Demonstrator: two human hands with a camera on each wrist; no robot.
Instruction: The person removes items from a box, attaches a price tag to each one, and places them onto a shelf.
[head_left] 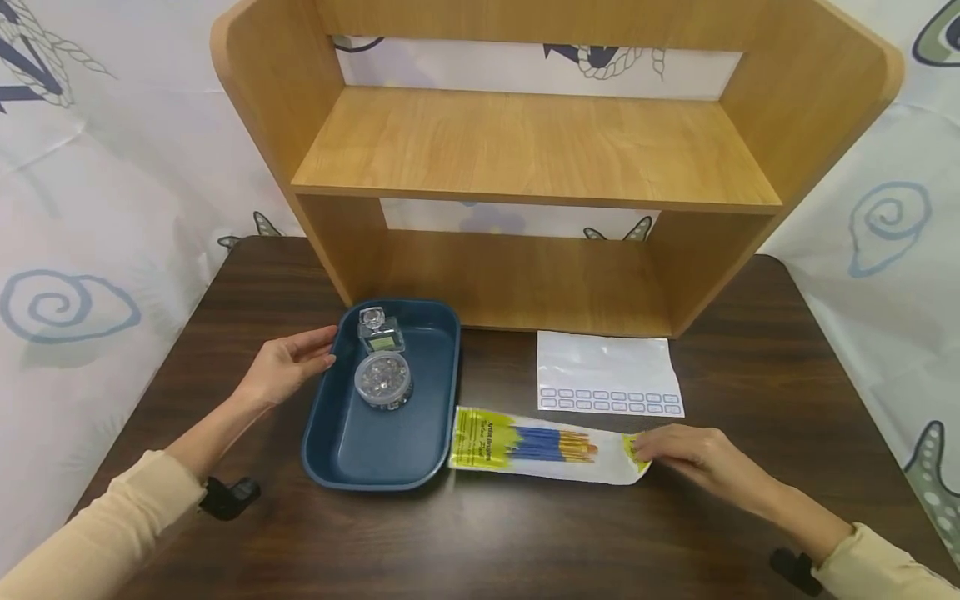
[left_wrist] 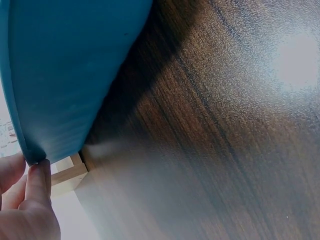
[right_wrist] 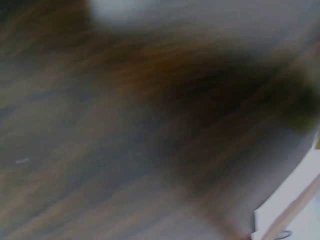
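My left hand pinches the left rim of a blue tray, thumb on one side and fingers on the other, as the left wrist view shows. Inside the tray lie a small clear glass bottle with a greenish label and a round clear tub of small shiny pieces. At the right end of a flat packet of artist brushes, my right hand grips the yellow-green tip between thumb and fingers. The packet's left end touches or nearly touches the tray's right side. The right wrist view is blurred and hides the grip.
A two-level wooden shelf stands at the back of the dark wooden table. In front of it lies a white sheet with rows of small blue-edged labels, just behind the packet. A patterned white cloth hangs around the table.
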